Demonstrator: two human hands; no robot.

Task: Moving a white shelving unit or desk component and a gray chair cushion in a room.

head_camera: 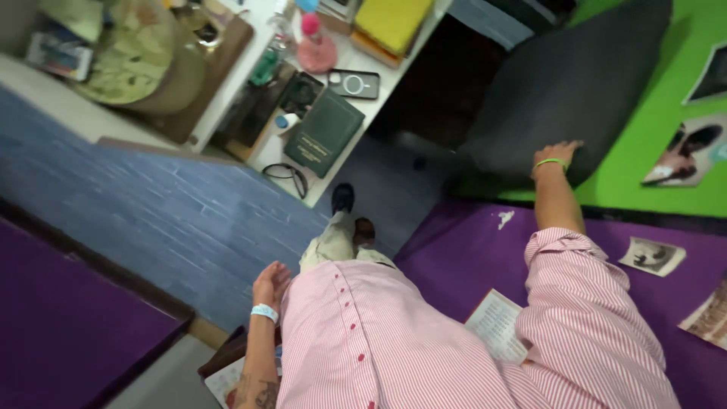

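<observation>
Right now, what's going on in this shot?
A person in a pink striped shirt is seen from above. Their right hand, green band at the wrist, rests on the edge of a dark grey cushion against the green wall. The left hand hangs by their side, holding nothing. An open booklet lies on the purple surface. A dark green book and a phone case sit on the white shelf.

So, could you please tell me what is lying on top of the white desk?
On the white desk lie a dark green book, a phone case, black glasses, a pink stand and yellow folded cloth. Whatever lies beneath the book and cloth is covered.
</observation>
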